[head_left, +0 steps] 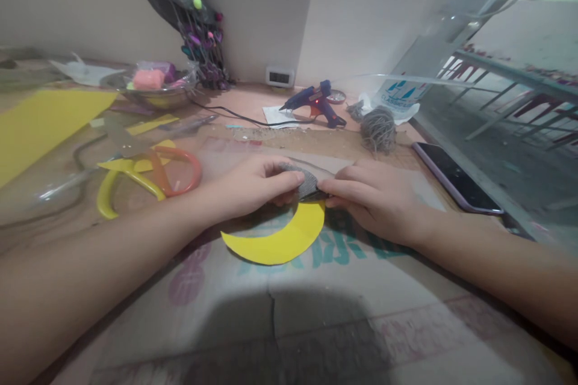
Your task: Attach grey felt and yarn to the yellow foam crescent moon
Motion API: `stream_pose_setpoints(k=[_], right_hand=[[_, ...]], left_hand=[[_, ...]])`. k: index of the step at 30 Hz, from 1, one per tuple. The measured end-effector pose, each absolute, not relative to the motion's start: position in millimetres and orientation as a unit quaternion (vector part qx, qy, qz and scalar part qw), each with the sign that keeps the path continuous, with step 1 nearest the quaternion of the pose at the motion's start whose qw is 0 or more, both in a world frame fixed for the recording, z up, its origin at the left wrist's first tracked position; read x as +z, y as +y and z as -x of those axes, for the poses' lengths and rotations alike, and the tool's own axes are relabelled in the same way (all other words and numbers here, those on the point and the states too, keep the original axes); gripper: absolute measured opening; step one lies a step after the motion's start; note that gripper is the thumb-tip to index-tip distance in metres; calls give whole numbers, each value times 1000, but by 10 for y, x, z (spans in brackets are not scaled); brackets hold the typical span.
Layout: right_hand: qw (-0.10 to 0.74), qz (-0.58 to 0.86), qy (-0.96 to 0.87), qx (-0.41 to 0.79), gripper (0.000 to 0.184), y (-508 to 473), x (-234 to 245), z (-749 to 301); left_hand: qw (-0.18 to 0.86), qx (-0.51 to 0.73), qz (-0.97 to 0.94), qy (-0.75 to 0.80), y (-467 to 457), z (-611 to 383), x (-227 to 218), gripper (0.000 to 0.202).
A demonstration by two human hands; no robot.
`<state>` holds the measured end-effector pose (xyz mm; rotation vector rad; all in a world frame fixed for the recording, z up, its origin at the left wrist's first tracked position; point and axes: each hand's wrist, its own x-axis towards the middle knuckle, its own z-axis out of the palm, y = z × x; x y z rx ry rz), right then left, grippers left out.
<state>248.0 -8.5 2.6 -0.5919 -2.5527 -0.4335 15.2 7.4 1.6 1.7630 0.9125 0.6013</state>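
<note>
Between my hands is a yellow paper crescent, its upper part covered in grey yarn wrapping. My left hand pinches the wrapped part from the left, thumb on top. From the right, my right hand grips the same wrapped section with thumb and fingertips close to where grey meets yellow. The bare yellow tail curves down and left over the printed cardboard. A thin grey strand runs from the wrapped part toward the right, partly hidden by my right hand.
A blue glue gun with a lit red light stands at the back, its cable trailing left. Grey yarn ball, phone and clear plastic cup are on the right. Scissors and yellow sheet lie left.
</note>
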Motion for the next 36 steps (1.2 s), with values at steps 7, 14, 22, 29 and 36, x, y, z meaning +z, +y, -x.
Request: stream_pose_setpoints(k=[7, 14, 22, 29, 36], right_hand=[[254, 246, -928, -121, 19, -94, 38, -2468], [314, 298, -900, -46, 20, -126, 67, -2479], [314, 413, -849, 100, 11, -129, 103, -2412], [254, 446, -813, 275, 30, -107, 109, -2361], [260, 441, -786, 348, 35, -108, 86, -2352]], left_hand=[[507, 248, -738, 370, 81, -151, 14, 32], [528, 267, -714, 375, 81, -148, -16, 30], [558, 337, -644, 399, 101, -149, -23, 30], [576, 338, -637, 385, 101, -154, -51, 37], [535, 279, -682, 414, 42, -182, -7, 34]])
